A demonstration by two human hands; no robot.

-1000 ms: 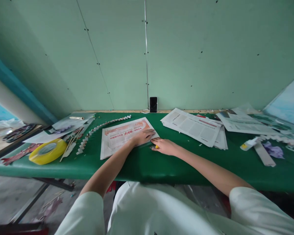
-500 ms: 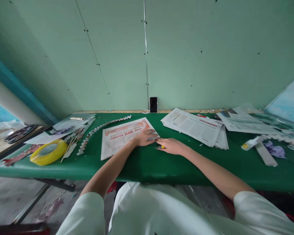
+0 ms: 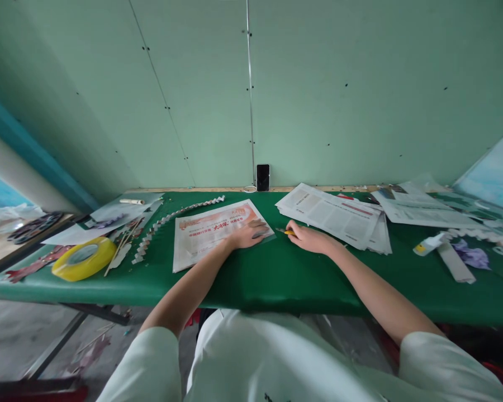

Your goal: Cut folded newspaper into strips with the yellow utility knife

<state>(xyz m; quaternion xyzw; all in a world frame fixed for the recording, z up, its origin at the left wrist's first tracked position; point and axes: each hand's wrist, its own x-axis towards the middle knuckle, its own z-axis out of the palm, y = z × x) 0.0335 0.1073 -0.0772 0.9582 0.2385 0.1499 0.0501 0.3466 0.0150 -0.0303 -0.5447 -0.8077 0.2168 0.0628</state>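
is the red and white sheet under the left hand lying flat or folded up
Flat. The red and white sheet lies spread on the green table, all its corners down, with the left hand pressing its right edge.

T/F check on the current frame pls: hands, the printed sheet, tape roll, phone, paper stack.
1. The left hand lies flat on the printed sheet. True.
2. The right hand is empty. False: it grips a small yellow-handled tool, its tip pointing toward the sheet.
3. The yellow tape roll lies on the green table to the left of the sheet. True.
4. The phone lies flat on the stack of printed pages. False: it stands upright against the wall, behind the sheet.
5. The two hands overlap. False: they are apart, the right one beside the sheet's right edge.
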